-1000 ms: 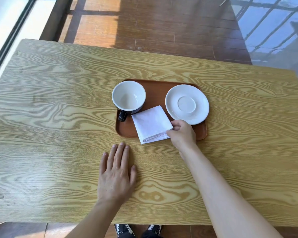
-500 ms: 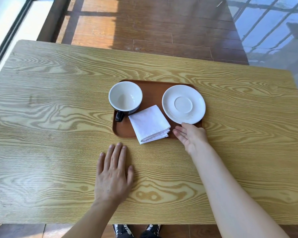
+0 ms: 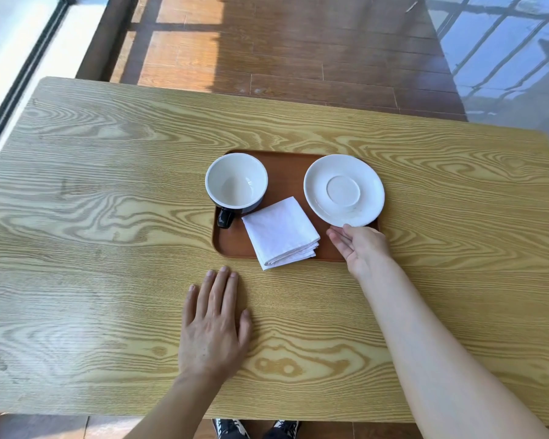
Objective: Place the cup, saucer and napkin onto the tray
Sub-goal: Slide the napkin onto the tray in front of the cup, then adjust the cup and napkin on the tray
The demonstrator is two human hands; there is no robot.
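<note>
Cup (image 3: pixel 236 182), saucer (image 3: pixel 344 190) and napkin (image 3: pixel 281 232) sit on the tray (image 3: pixel 232 247); right hand (image 3: pixel 360 247), grip wide, touches the saucer's near rim; left hand (image 3: pixel 214 324) flat on the bench (image 3: pixel 108 217); nudge gently, napkin corner overhangs.

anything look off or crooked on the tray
Two small things. The napkin lies askew, its near corner poking past the tray edge onto the table. The saucer overhangs the tray's right side. Nothing looks spilled or broken.

On the brown tray (image 3: pixel 286 167): empty upright cup (image 3: pixel 236 181) at left, white saucer (image 3: pixel 344 190) at right, folded napkin (image 3: pixel 281 232) seemingly overhanging the near edge
</note>
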